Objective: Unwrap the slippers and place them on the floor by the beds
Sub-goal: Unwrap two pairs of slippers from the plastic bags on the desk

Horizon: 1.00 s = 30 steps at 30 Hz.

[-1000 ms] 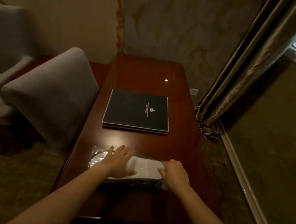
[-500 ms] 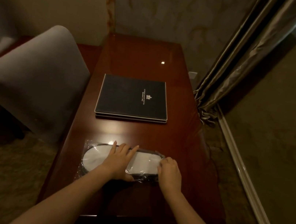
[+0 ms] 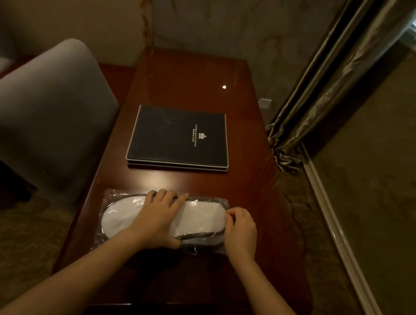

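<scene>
A pair of white slippers (image 3: 123,212) with dark trim lies flat in a clear plastic wrapper (image 3: 112,197) near the front of a dark wooden desk (image 3: 249,196). My left hand (image 3: 160,217) lies over the middle of the pack, fingers spread across the top and thumb hooked under the near edge. My right hand (image 3: 240,229) pinches the wrapper at its right end. The middle of the slippers is hidden under my left hand.
A black hotel folder (image 3: 180,139) lies on the desk behind the slippers. A grey upholstered chair (image 3: 40,116) stands close on the left. A curtain (image 3: 329,81) hangs on the right by the window, with carpet below it.
The view has tilted down and moved a little closer. My left hand has slid to cover the pack's middle. My right hand stays at the right end.
</scene>
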Motion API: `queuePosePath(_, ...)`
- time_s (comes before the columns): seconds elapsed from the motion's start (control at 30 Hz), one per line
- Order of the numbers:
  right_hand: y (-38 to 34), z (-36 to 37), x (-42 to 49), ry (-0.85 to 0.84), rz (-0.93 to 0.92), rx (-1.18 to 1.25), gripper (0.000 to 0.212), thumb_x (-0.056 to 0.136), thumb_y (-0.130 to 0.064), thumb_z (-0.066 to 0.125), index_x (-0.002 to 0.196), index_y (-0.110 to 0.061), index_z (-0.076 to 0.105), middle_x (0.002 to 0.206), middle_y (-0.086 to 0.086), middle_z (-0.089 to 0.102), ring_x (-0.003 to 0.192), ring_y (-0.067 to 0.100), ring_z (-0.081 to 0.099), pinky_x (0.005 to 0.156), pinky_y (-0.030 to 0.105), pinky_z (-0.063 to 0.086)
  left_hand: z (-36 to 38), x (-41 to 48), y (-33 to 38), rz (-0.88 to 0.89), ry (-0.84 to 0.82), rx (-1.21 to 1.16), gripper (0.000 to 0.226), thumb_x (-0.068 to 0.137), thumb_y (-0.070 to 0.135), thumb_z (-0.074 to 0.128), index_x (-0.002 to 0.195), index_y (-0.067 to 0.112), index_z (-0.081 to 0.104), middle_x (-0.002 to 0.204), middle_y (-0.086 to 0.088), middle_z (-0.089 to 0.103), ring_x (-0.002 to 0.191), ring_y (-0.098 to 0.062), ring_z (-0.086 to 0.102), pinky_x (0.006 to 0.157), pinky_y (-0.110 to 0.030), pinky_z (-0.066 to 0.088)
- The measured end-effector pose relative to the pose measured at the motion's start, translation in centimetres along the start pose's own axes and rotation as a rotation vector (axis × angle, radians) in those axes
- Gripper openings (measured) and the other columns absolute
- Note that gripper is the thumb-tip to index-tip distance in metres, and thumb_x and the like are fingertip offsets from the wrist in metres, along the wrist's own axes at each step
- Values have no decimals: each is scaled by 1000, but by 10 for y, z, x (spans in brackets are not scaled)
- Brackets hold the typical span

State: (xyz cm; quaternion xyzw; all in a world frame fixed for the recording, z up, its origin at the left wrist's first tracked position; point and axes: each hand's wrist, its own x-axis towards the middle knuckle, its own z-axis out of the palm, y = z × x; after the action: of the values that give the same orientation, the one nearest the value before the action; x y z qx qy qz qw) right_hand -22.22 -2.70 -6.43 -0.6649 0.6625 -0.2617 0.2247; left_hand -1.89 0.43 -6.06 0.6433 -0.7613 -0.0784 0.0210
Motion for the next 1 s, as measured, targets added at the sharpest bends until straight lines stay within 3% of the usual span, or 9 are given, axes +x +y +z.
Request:
queuePosePath(0.17,0,-40,23,153,162,356,10,90,-12,54,87,-14,63,83,-2,62,75,12,58,56,12,36,-27,1,-9,-9,133,-35,111,50,72,55,145,24,22,136,-1,38,124,-22,34,109,-39,25)
queuePosePath(0.37,1,-53,33,-85,318,621,15,94,-18,49,99,-8,58,78,6,66,62,13,63,54,22,50,-50,3,-9,-29,140,-60,112,54,69,62,147,28,16,142,1,33,130,-21,29,113,-40,23)
queuePosePath(0.47,-4,-58,37,-178,240,597,22,88,-29,59,104,-15,55,85,6,68,70,16,66,59,26,53,-60,2,-9,-34,129,-82,111,56,68,65,147,28,16,145,1,31,133,-21,27,115,-42,22)
queuePosePath(0.6,-4,-64,40,-175,178,444,30,84,-8,63,112,-12,53,83,1,65,69,12,63,56,21,49,-75,1,-5,-45,139,-109,110,59,66,66,148,26,16,144,-1,32,131,-22,28,115,-43,24)
queuePosePath(0.67,-4,-68,37,-119,158,307,33,82,-9,65,113,-14,53,88,-3,61,70,8,58,53,16,42,-81,-1,-6,-51,135,-88,110,59,65,67,148,25,15,145,-1,32,133,-22,28,116,-44,24)
queuePosePath(0.8,-24,-77,34,13,-164,214,17,84,-18,64,99,-24,57,91,-12,55,76,-1,52,61,10,38,-85,-8,-9,-44,134,-62,110,60,64,67,148,26,14,145,-1,31,133,-21,27,115,-41,21)
queuePosePath(0.87,-41,-83,36,-106,-265,256,14,87,-22,60,101,-23,60,91,-15,57,80,-3,53,63,8,40,-86,-11,-9,-40,133,-88,109,61,64,67,148,26,14,145,0,30,132,-21,26,115,-41,21)
queuePosePath(1.0,-59,-89,43,-339,-203,318,28,91,-25,56,117,-16,58,104,-5,59,92,8,56,63,9,44,-89,-16,-10,-34,134,-84,111,59,66,66,148,28,12,144,2,29,131,-19,26,114,-38,22)
